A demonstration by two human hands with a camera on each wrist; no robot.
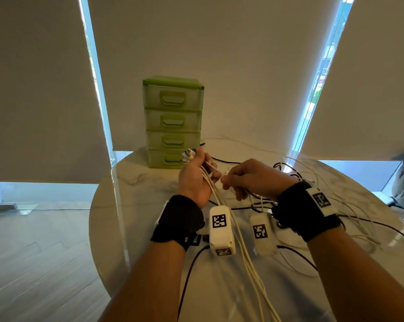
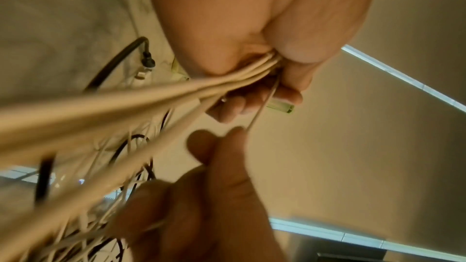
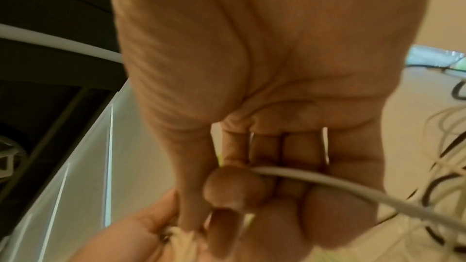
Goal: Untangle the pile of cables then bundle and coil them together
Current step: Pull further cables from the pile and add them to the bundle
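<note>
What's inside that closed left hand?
The left hand grips a bundle of white cables, plug ends poking out above the fist. How many cables sit inside is hidden by the fingers.

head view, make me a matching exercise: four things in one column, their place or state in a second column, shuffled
Things:
1. left hand
2. right hand
3. green drawer unit
4. black cable

Place or state:
A. stands upright at the far edge of the table
B. pinches a single white cable
C. lies loose on the tabletop
D. grips a bunch of white cables

Pairs: 1-D, 2-B, 3-A, 4-C
</note>
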